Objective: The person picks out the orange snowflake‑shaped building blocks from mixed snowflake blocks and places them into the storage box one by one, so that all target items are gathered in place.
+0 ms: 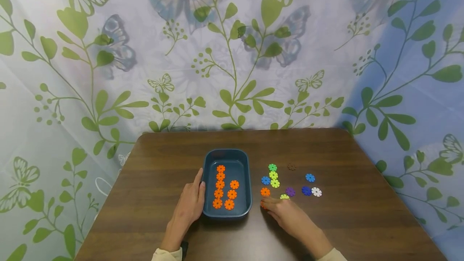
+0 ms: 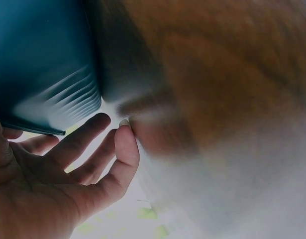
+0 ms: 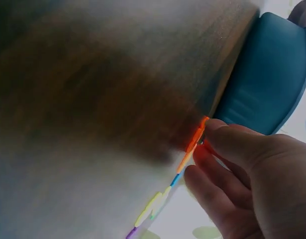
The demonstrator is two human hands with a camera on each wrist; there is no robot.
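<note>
A dark blue tray (image 1: 227,216) holds several orange notched plastic discs (image 1: 218,193) in two columns. My left hand (image 1: 188,198) rests against the tray's left side, thumb by the rim; in the left wrist view its loosely bent fingers (image 2: 125,149) lie along the outer wall. To the tray's right, my right hand (image 1: 290,216) pinches an orange disc (image 1: 262,204) at table level, partly hidden by the fingertips. In the right wrist view, that orange disc (image 3: 196,135) is at the thumb tip. Just beyond it lies another orange disc (image 1: 265,191).
Right of the tray lie green (image 1: 272,167), yellow (image 1: 273,175), light blue (image 1: 266,180), purple (image 1: 290,191), dark blue (image 1: 306,191), white (image 1: 316,191) and brown (image 1: 291,166) discs. A leaf-patterned curtain (image 1: 232,63) hangs behind the wooden table (image 1: 163,152).
</note>
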